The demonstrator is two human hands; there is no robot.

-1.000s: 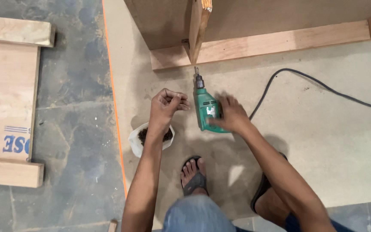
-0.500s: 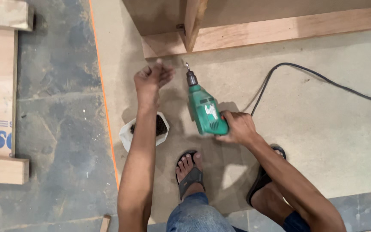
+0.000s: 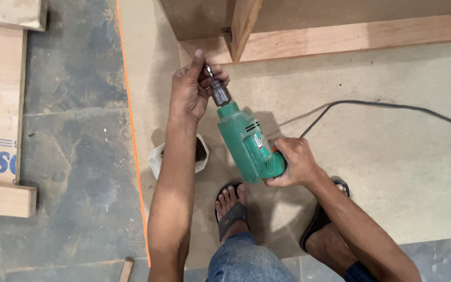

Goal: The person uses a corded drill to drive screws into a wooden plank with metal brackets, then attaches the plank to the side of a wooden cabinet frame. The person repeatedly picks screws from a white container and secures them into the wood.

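Your right hand (image 3: 294, 163) has swung the green corded electric drill (image 3: 247, 142) round: a second ago it stood almost upright below the pale wooden frame rail (image 3: 340, 37), and now it lies tilted, its metal chuck (image 3: 219, 94) pointing up and left toward that rail's upright post (image 3: 242, 23). Your left hand (image 3: 191, 89), which hung apart to the left of the drill with fingers loosely curled, has come up closer to the rail and now closes its fingertips (image 3: 199, 55) around the bit at the chuck's tip.
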